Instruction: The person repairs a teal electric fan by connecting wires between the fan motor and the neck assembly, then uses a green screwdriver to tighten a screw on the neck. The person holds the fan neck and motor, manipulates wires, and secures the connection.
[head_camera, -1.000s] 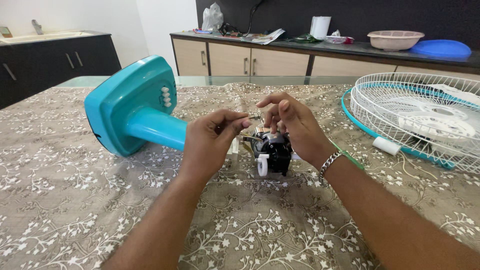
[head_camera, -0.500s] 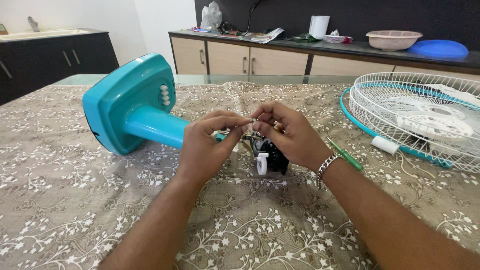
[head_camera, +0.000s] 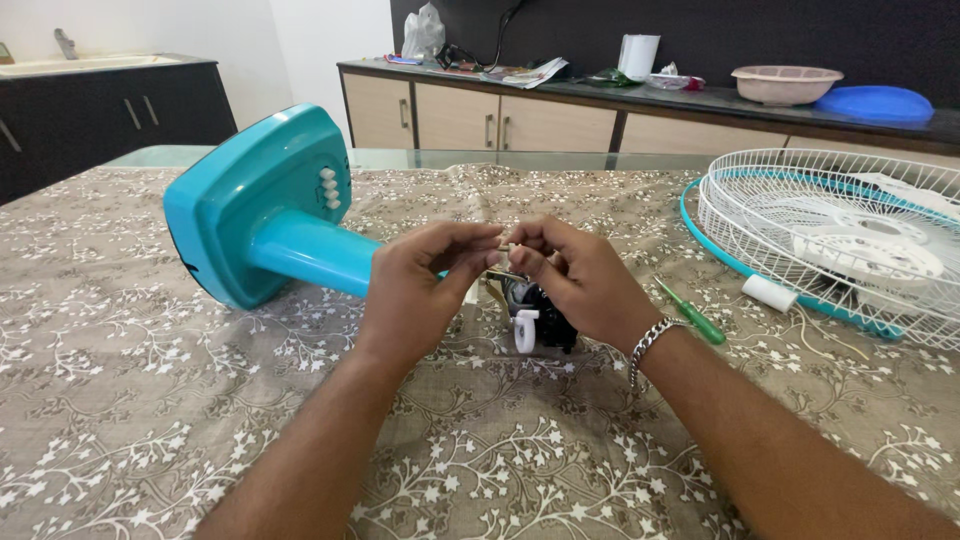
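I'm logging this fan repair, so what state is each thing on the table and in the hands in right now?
Fan stand: lying on its side.
Motor: bare, no cover, resting on the cloth.
Small part: pinched between both hands' fingertips.
Left hand: pinching the small part.
Right hand: pinching the small part.
Fan guard: detached, lying flat.
Screwdriver: lying untouched.
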